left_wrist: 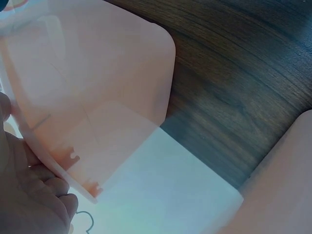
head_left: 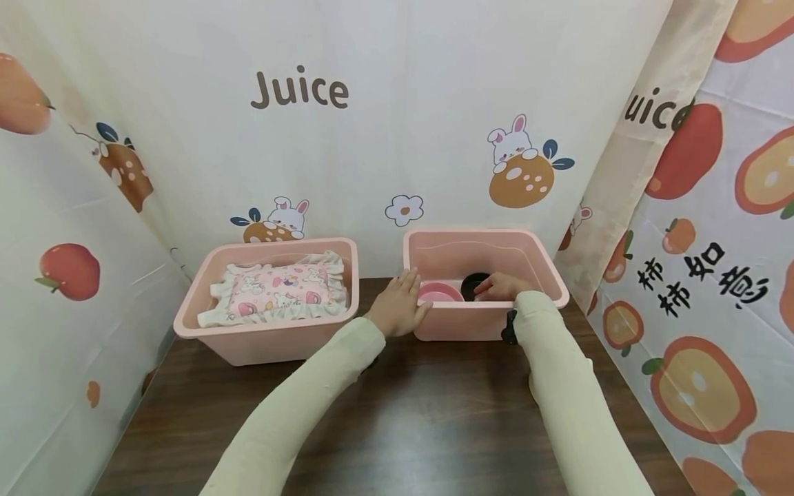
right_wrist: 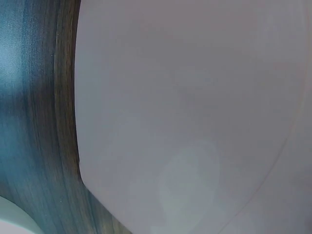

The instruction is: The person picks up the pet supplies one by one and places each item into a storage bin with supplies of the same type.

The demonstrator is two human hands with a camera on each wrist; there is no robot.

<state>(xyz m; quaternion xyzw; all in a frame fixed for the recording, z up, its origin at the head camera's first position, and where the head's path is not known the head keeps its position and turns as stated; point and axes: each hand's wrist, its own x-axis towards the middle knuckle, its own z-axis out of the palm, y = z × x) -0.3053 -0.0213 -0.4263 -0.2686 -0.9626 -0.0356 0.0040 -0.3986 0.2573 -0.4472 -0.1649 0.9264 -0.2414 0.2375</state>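
Note:
My right hand (head_left: 501, 286) reaches over the front rim into the right pink bin (head_left: 480, 320). Its fingers pinch the right edge of a round black bowl (head_left: 469, 282) inside. Beside the black bowl, on its left, is a round pink bowl (head_left: 439, 292). My left hand (head_left: 397, 305) rests on the front left corner of the same bin, its fingers along the left rim and its thumb over the front. In the left wrist view, that hand (left_wrist: 34, 195) lies against the bin's rim. The right wrist view shows only the bin's outer wall (right_wrist: 185, 107), not the hand.
On the left stands another pink bin (head_left: 273, 337) holding a ruffled pink pillow (head_left: 279, 289). A pale rounded object (head_left: 532, 389) is mostly hidden under my right forearm on the dark wooden table (head_left: 422, 413). Printed curtains (head_left: 403, 138) hang behind and at both sides.

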